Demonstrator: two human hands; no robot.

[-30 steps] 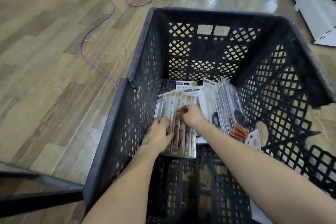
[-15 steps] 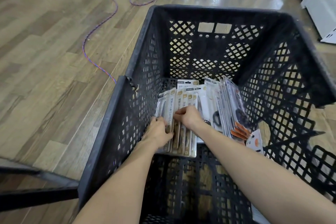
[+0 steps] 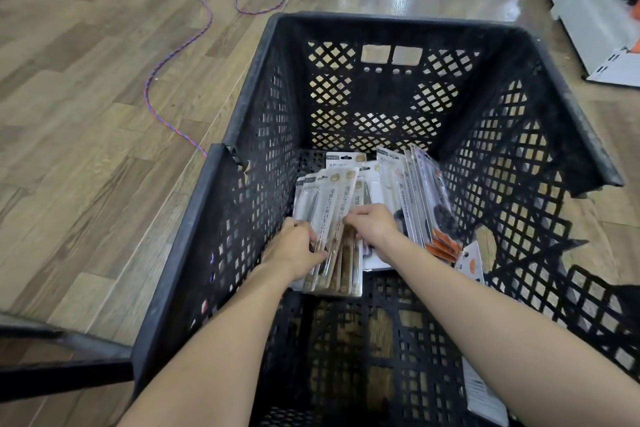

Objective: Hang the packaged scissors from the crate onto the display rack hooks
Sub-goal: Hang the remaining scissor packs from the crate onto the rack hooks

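Reaching into the black crate [image 3: 571, 135], both hands sort packaged scissors.
Left hand [image 3: 294, 250] and right hand [image 3: 372, 227] each grasp the beige packs [image 3: 332, 198] against the crate's left wall.

Shop floor, wood-look flooring [image 3: 86, 87], black crate [image 3: 433, 24] of carded retail packs [image 3: 332, 204], white display fixture [image 3: 588, 10]

— Is anything blocking the way into that black lattice crate [image 3: 221, 218]?

— The top is standing open, but both hands are already filling the middle: the left hand [image 3: 294, 250] and right hand [image 3: 372, 227] are pressing into the fanned scissor packs [image 3: 332, 204].

— And to the right?

— More upright packs [image 3: 415, 198] are leaning there, crowding the right wall. The near floor of the crate is lying bare.

— Outside?

— A purple cord [image 3: 173, 59] is trailing over the wood floor on the left.
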